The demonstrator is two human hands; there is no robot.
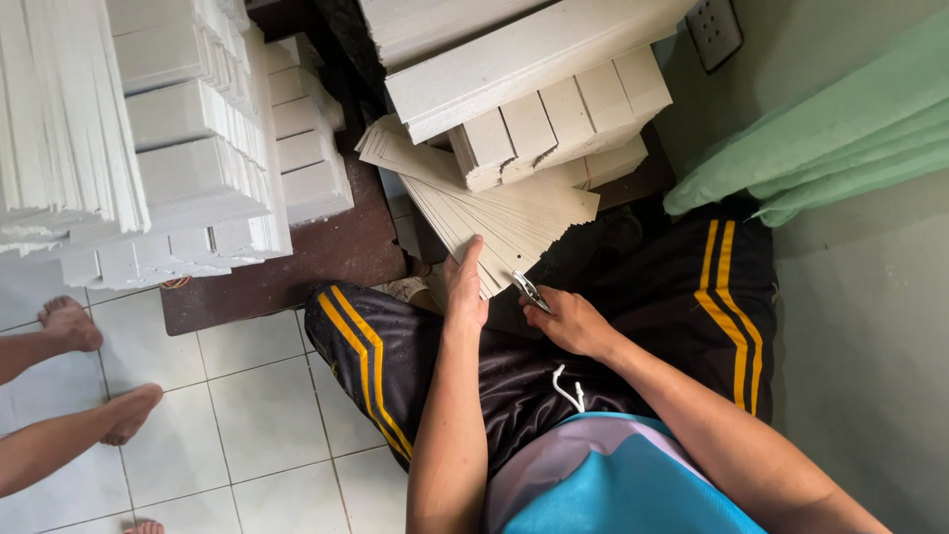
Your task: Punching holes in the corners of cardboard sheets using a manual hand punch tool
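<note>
Cramped corner with white floor tiles [267, 415], grey card stacked up on all sides.

Person is sitting low with a fanned stack of grey card strips [494, 222] propped between the knees, which looks like it keeps the edges staggered so single strips are easy to get at. Left hand [463, 287] lies flat on the near end of the fan, fingers straight, pressing rather than gripping. Right hand [571, 321] is curled tight around a small metal tool [530, 291], tip just at the edge of the strips; can't tell what kind of tool. Blocks of bundled card [554, 119] sit right behind the fan, a tall white stack [148, 148] crowds the left on a dark brown board [326, 257], and green cloth [820, 138] hangs on the right. Someone else's bare feet [99, 366] rest on the tiles, well apart.
</note>
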